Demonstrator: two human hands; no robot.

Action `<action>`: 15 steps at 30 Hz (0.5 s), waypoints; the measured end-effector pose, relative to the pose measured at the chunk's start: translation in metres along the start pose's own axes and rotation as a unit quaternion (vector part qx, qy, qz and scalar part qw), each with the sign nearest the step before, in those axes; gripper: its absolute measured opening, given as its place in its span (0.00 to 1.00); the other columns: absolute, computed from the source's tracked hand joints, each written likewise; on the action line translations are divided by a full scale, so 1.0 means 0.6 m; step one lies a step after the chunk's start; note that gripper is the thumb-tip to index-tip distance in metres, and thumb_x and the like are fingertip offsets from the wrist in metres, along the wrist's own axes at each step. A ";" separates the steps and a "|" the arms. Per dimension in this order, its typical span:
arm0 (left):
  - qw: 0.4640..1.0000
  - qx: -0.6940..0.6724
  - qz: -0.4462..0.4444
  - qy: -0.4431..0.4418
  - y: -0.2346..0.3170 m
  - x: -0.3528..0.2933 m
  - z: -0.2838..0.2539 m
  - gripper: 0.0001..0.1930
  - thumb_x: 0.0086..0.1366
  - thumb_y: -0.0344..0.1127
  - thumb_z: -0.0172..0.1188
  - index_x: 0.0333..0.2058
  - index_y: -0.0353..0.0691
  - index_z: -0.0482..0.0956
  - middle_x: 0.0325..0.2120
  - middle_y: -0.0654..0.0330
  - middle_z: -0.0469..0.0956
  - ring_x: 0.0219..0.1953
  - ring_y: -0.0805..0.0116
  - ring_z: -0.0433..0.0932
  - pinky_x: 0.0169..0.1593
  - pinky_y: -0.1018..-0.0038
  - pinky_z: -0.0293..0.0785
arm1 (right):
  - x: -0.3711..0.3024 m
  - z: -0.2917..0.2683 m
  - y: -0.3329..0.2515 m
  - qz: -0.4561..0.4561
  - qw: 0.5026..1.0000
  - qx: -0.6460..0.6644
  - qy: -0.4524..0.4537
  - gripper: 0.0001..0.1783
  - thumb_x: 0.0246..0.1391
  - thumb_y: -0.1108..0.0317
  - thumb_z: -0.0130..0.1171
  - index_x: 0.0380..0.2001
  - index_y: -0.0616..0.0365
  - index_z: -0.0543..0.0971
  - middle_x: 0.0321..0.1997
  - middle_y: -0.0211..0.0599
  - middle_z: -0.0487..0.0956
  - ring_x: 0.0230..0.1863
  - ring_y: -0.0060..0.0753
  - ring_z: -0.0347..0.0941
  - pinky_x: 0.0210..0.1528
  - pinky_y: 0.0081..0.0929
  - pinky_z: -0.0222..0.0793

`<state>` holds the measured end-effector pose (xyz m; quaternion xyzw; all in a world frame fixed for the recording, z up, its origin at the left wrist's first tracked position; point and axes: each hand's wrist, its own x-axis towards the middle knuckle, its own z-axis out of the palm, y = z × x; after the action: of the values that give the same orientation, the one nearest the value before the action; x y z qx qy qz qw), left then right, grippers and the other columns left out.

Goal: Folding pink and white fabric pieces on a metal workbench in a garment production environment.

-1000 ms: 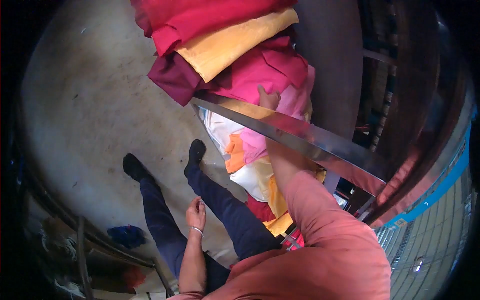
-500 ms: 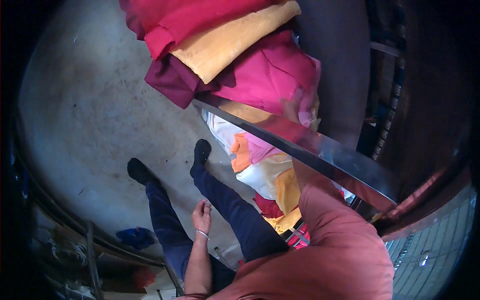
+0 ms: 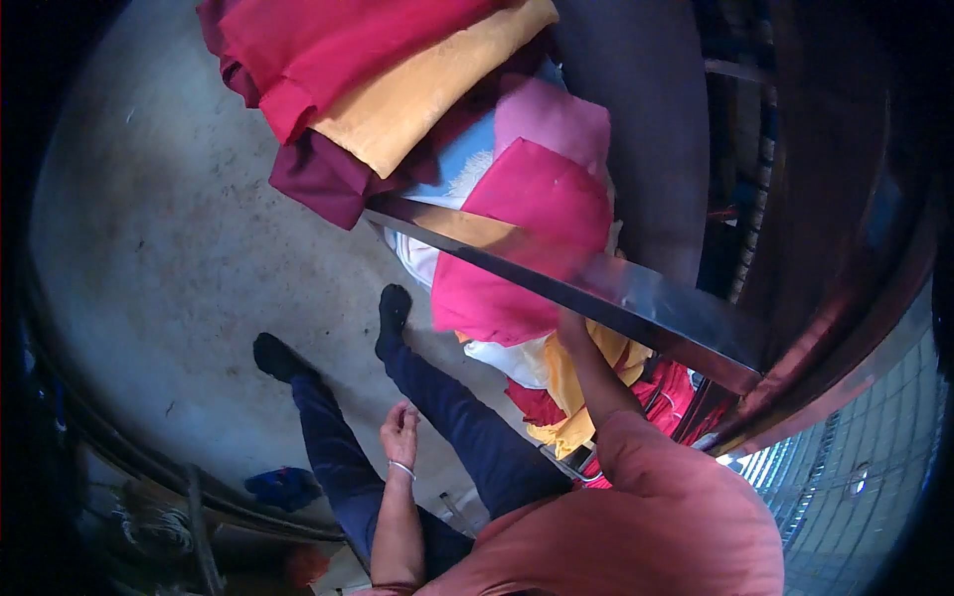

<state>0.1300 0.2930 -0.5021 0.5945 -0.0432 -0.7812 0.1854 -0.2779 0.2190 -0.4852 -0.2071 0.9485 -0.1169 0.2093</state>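
Observation:
My right arm reaches out to a bright pink cloth [image 3: 497, 298], which shows on both sides of a shiny metal bar [image 3: 686, 323]. My right hand [image 3: 570, 328] grips the cloth's near edge just on my side of the bar; its fingers are mostly hidden. Beyond it lie a lighter pink cloth [image 3: 556, 119] and a blue cloth [image 3: 465, 151]. Loosely curled over the gap between my legs, my left hand [image 3: 399, 434] shows nothing in its fingers. White cloth [image 3: 512, 363] and yellow cloth [image 3: 566, 387] lie below the pink one.
A pile with red cloth [image 3: 348, 50], pale orange cloth [image 3: 437, 84] and maroon cloth [image 3: 323, 174] stands at the far end of the bar. A dark panel [image 3: 646, 129] rises on the right. My legs stretch over the concrete floor [image 3: 179, 248]; a blue bundle [image 3: 281, 487] lies at lower left.
My right hand has drawn back toward me, bringing the bright pink cloth to this side of the bar. The blue cloth is now uncovered. My left hand has hardly moved.

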 end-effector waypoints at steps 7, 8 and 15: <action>0.948 -0.232 -0.174 -0.129 0.059 -0.027 0.014 0.29 0.62 0.49 0.48 0.54 0.36 0.57 0.51 0.57 0.64 0.50 0.66 0.66 0.47 0.71 0.68 | -0.330 0.032 -0.139 0.043 0.938 0.083 -0.334 0.14 0.47 0.69 0.58 0.39 0.59 0.74 0.36 0.29 0.75 0.37 0.22 0.70 0.43 0.23 0.66; 0.916 -0.336 -0.161 -0.152 0.058 -0.025 0.016 0.30 0.62 0.50 0.47 0.56 0.36 0.54 0.54 0.57 0.60 0.54 0.65 0.62 0.49 0.69 0.67 | -0.371 0.034 -0.152 0.045 0.925 0.090 -0.367 0.13 0.48 0.70 0.57 0.39 0.60 0.74 0.36 0.28 0.75 0.38 0.20 0.69 0.43 0.21 0.65; 0.995 -0.081 -0.004 -0.059 0.018 0.001 -0.040 0.16 0.59 0.36 0.50 0.44 0.34 0.69 0.41 0.56 0.71 0.43 0.66 0.71 0.46 0.71 0.69 | -0.413 0.092 -0.184 0.034 0.816 0.080 -0.572 0.15 0.51 0.70 0.54 0.43 0.62 0.72 0.39 0.28 0.75 0.40 0.17 0.68 0.46 0.19 0.64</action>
<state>0.1554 0.2864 -0.5063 0.5309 0.0112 -0.8164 0.2270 -0.0106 0.2232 -0.4135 -0.1865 0.6515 -0.0458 0.7340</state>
